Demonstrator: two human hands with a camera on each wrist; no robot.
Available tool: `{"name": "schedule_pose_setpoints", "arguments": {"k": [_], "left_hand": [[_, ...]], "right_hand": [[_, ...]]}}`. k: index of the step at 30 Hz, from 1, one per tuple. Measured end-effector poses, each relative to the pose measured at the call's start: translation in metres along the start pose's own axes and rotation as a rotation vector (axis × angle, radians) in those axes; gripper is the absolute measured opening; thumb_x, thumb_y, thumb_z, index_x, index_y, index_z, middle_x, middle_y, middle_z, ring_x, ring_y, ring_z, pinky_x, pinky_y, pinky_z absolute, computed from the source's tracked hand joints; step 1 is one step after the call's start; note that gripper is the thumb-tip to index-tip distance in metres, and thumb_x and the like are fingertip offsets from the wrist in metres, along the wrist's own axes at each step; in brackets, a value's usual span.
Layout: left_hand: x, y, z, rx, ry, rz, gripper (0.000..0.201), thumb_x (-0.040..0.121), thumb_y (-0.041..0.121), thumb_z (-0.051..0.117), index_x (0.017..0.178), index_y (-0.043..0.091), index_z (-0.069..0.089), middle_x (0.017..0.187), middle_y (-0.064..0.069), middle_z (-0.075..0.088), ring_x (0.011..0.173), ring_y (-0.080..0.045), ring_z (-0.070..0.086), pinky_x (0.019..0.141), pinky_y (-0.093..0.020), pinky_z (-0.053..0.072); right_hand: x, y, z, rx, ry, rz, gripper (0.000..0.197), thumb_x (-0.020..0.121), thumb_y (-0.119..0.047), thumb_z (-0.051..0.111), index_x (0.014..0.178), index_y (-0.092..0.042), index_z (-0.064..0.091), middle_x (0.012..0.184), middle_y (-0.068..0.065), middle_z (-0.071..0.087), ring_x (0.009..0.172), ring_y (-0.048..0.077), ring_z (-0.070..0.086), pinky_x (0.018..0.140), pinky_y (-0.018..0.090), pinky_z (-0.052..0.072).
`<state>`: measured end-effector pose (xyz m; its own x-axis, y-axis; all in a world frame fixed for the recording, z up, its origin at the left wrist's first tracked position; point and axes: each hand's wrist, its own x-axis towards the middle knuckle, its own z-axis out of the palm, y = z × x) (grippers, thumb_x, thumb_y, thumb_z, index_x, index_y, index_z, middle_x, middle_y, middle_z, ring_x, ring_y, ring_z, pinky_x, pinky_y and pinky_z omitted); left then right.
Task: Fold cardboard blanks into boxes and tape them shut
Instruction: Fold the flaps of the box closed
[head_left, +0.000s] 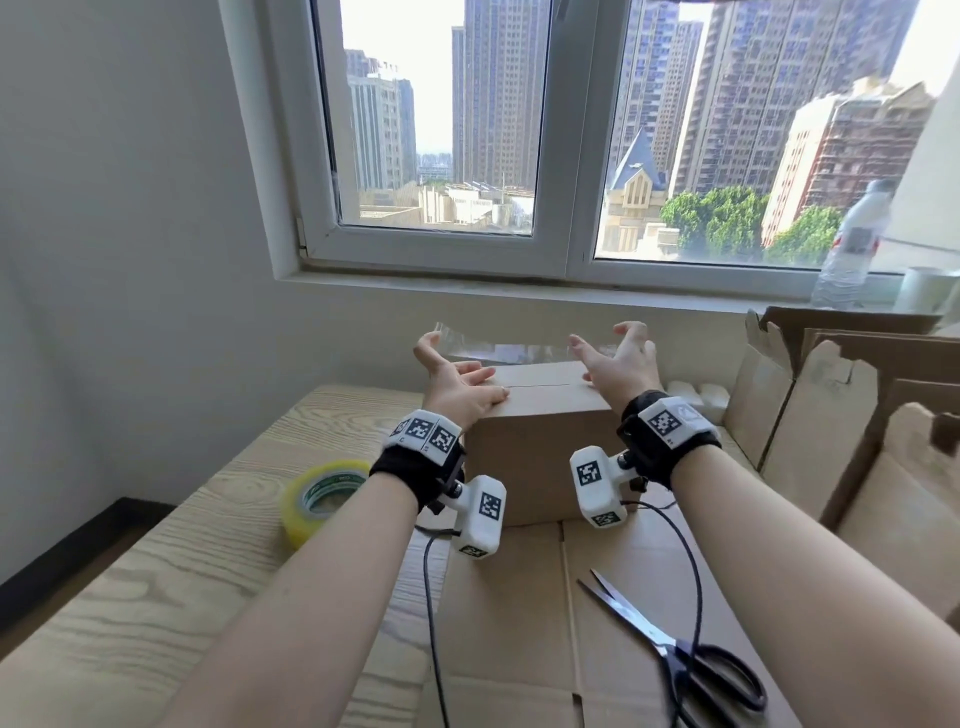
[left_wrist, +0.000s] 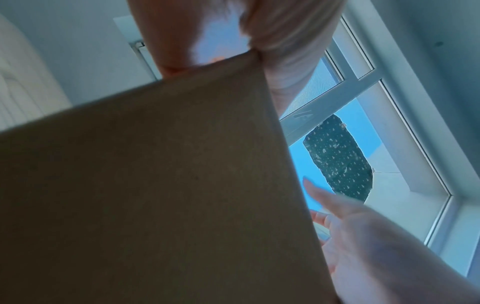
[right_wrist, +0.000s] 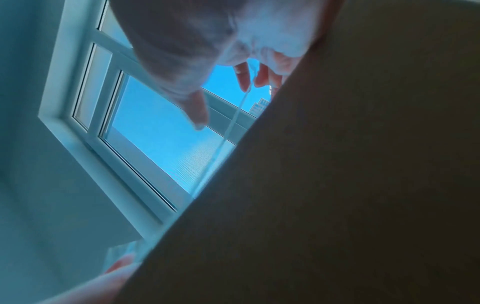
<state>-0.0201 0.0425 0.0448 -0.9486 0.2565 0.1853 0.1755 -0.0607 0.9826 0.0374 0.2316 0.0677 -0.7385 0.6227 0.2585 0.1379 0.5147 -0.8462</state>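
Observation:
A folded brown cardboard box (head_left: 540, 452) stands on the table with its top flaps shut. My left hand (head_left: 452, 364) and right hand (head_left: 608, 343) hover over its top and hold a strip of clear tape (head_left: 519, 348) stretched between them above the far edge. Some fingers of the left hand rest spread on the top near the seam. In the right wrist view the tape (right_wrist: 228, 127) runs edge-on from my pinching fingertips (right_wrist: 241, 78) along the box (right_wrist: 337, 185). The left wrist view shows the box side (left_wrist: 155, 185) and the right hand (left_wrist: 363, 236) beyond it.
A yellow tape roll (head_left: 322, 493) lies on the wooden table left of the box. Black scissors (head_left: 691, 660) lie on a flat cardboard blank (head_left: 519, 597) in front. Upright cardboard blanks (head_left: 857, 415) crowd the right side. A water bottle (head_left: 852, 249) stands on the windowsill.

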Motion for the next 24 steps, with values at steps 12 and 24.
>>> {"name": "schedule_pose_setpoints", "arguments": {"k": [12, 24], "left_hand": [[-0.006, 0.01, 0.009, 0.087, 0.33, 0.062, 0.042, 0.075, 0.03, 0.071, 0.107, 0.024, 0.045, 0.1, -0.001, 0.065, 0.087, -0.02, 0.067, 0.081, -0.037, 0.055], [-0.018, 0.0, -0.017, 0.035, 0.637, 0.016, 0.016, 0.078, 0.033, 0.078, 0.064, 0.028, 0.071, 0.056, 0.008, 0.069, 0.056, -0.011, 0.07, 0.066, -0.041, 0.062]], "right_hand": [[-0.003, 0.008, 0.007, -0.3, 0.109, -0.155, 0.042, 0.092, -0.012, 0.06, 0.128, -0.01, 0.038, 0.121, 0.015, 0.042, 0.076, 0.026, 0.048, 0.072, 0.033, 0.039], [-0.006, 0.006, 0.008, -0.313, 0.111, -0.185, 0.036, 0.096, -0.01, 0.054, 0.127, -0.007, 0.036, 0.122, 0.019, 0.041, 0.083, 0.034, 0.054, 0.074, 0.035, 0.038]]}}
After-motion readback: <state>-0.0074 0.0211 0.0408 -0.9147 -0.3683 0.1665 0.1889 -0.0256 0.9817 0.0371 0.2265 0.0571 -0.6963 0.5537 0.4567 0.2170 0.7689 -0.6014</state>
